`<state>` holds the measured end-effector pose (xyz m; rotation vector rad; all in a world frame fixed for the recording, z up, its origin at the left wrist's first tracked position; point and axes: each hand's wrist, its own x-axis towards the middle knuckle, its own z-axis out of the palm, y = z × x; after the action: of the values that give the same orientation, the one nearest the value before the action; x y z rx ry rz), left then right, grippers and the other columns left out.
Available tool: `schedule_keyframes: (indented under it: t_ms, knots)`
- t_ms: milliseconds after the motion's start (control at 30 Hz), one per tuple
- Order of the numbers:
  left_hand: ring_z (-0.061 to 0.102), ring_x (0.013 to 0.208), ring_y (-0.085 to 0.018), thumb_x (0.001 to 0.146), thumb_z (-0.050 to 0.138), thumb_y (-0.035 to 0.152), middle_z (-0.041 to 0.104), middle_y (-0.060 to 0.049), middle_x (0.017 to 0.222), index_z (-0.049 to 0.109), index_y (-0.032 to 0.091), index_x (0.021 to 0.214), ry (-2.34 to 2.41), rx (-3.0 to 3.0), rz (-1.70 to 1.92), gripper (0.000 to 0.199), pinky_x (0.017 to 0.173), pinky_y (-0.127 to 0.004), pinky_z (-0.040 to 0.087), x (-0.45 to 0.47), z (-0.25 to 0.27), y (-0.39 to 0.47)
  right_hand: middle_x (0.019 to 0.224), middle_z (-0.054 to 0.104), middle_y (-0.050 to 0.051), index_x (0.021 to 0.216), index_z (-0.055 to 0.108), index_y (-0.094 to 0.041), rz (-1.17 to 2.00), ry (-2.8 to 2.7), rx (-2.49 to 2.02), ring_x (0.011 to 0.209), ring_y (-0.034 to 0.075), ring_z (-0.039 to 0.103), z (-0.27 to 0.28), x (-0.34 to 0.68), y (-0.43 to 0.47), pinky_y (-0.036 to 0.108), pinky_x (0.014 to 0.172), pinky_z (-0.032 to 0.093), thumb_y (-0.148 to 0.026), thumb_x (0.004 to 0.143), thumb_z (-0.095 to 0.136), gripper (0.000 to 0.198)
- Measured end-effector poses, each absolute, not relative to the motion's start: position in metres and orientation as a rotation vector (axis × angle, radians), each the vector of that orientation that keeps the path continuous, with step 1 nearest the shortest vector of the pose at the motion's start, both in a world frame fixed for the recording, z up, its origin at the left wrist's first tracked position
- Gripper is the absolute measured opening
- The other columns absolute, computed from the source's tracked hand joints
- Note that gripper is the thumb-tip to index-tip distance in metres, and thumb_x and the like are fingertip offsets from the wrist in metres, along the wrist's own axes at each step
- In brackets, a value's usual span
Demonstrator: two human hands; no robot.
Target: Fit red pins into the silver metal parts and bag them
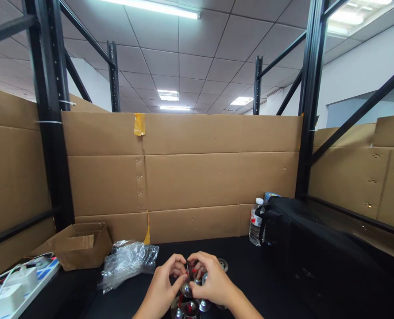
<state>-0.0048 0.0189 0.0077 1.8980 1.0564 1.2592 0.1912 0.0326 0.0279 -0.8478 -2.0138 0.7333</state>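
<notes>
At the lower middle, my left hand (169, 283) and my right hand (212, 280) meet with curled fingers around a shiny round metal piece (186, 290). A thin, upright metal edge with a bit of red beside it shows between the fingertips; the fingers hide much of it. Below and between the hands lie several more shiny, rounded metal pieces (191, 308) with red reflections or parts. Just beyond my right hand, a flat metal disc (223, 265) rests on the black tabletop (237, 257).
Crumpled clear plastic bags (129, 263) and an open cardboard box (84, 246) sit to the left. A white power strip (34, 288) with plugs and cables is nearer. On the right are a water bottle (256, 223) and a large black bag (303, 252). Cardboard walls (190, 181) stand behind.
</notes>
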Motion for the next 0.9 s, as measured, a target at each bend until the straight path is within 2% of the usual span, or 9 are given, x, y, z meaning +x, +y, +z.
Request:
schedule_keyframes:
  t_ms: [133, 200, 233, 333, 467, 533, 733, 800, 900]
  knots:
    - [0.068, 0.086, -0.018, 0.089, 0.059, 0.026, 0.073, -0.004, 0.093, 0.068, 0.021, 0.101, 1.27, 2.147, 1.085, 0.016, 0.082, -0.027, 0.05, -0.041, 0.021, 0.02, 0.099, 0.067, 0.003, 0.108, 0.066, -0.022, 0.519, -2.015, -1.047, 0.077, 0.016, 0.066, 0.033, 0.208, 0.048, 0.025, 0.068, 0.052, -0.015, 0.064, 0.067, 0.045]
    - [0.067, 0.087, -0.019, 0.086, 0.06, 0.024, 0.074, -0.004, 0.091, 0.073, 0.022, 0.096, 1.34, 2.321, 0.835, 0.016, 0.081, -0.026, 0.048, -0.068, 0.023, 0.022, 0.106, 0.067, 0.006, 0.109, 0.067, -0.022, 0.334, -1.973, -1.284, 0.095, 0.022, 0.067, 0.032, 0.225, 0.059, 0.029, 0.081, 0.051, -0.014, 0.065, 0.065, 0.044]
    - [0.067, 0.085, -0.018, 0.084, 0.06, 0.023, 0.074, -0.003, 0.088, 0.074, 0.021, 0.09, 1.368, 2.346, 0.71, 0.016, 0.08, -0.026, 0.048, -0.081, 0.022, 0.022, 0.11, 0.066, 0.007, 0.109, 0.067, -0.022, 0.277, -1.952, -1.44, 0.099, 0.024, 0.067, 0.03, 0.235, 0.066, 0.03, 0.081, 0.05, -0.013, 0.065, 0.064, 0.045]
    - [0.067, 0.078, -0.017, 0.077, 0.062, 0.021, 0.075, -0.001, 0.083, 0.076, 0.02, 0.09, 1.451, 2.271, 0.497, 0.02, 0.074, -0.024, 0.048, -0.107, 0.015, 0.023, 0.114, 0.067, 0.009, 0.104, 0.07, -0.023, 0.209, -1.968, -1.783, 0.106, 0.029, 0.067, 0.018, 0.265, 0.083, 0.032, 0.076, 0.049, -0.013, 0.066, 0.065, 0.04]
    - [0.067, 0.074, -0.018, 0.067, 0.066, 0.018, 0.073, 0.0, 0.079, 0.078, 0.02, 0.095, 1.472, 2.182, 0.349, 0.031, 0.066, -0.023, 0.046, -0.107, 0.013, 0.021, 0.112, 0.071, 0.013, 0.098, 0.071, -0.02, 0.278, -1.979, -1.921, 0.107, 0.031, 0.068, 0.0, 0.287, 0.099, 0.034, 0.077, 0.048, -0.015, 0.065, 0.07, 0.033]
    - [0.067, 0.078, -0.018, 0.068, 0.066, 0.018, 0.073, -0.001, 0.084, 0.078, 0.021, 0.097, 1.46, 2.218, 0.366, 0.031, 0.07, -0.024, 0.047, -0.096, 0.017, 0.018, 0.11, 0.072, 0.014, 0.096, 0.071, -0.018, 0.331, -1.965, -1.923, 0.105, 0.031, 0.068, -0.005, 0.289, 0.103, 0.033, 0.078, 0.048, -0.016, 0.064, 0.073, 0.033]
    - [0.06, 0.109, -0.021, 0.074, 0.078, 0.028, 0.067, -0.001, 0.114, 0.073, 0.03, 0.111, 1.163, 2.365, 0.613, 0.038, 0.1, -0.029, 0.042, -0.051, 0.024, 0.005, 0.1, 0.072, 0.009, 0.096, 0.072, -0.016, 0.412, -2.029, -1.737, 0.095, 0.024, 0.068, -0.008, 0.284, 0.104, 0.028, 0.079, 0.048, -0.018, 0.059, 0.08, 0.038]
    - [0.059, 0.112, -0.023, 0.069, 0.085, 0.033, 0.067, -0.001, 0.119, 0.073, 0.032, 0.112, 1.076, 2.367, 0.613, 0.044, 0.102, -0.03, 0.042, -0.036, 0.017, 0.001, 0.099, 0.072, 0.009, 0.097, 0.073, -0.017, 0.392, -2.052, -1.7, 0.095, 0.024, 0.067, -0.009, 0.281, 0.103, 0.029, 0.081, 0.048, -0.021, 0.06, 0.08, 0.038]
    - [0.062, 0.108, -0.023, 0.074, 0.083, 0.037, 0.07, -0.002, 0.114, 0.076, 0.032, 0.103, 1.025, 2.365, 0.585, 0.03, 0.098, -0.029, 0.044, -0.021, 0.004, -0.002, 0.099, 0.071, 0.008, 0.094, 0.075, -0.019, 0.35, -2.092, -1.66, 0.095, 0.023, 0.067, -0.01, 0.278, 0.101, 0.028, 0.082, 0.048, -0.014, 0.061, 0.076, 0.034]
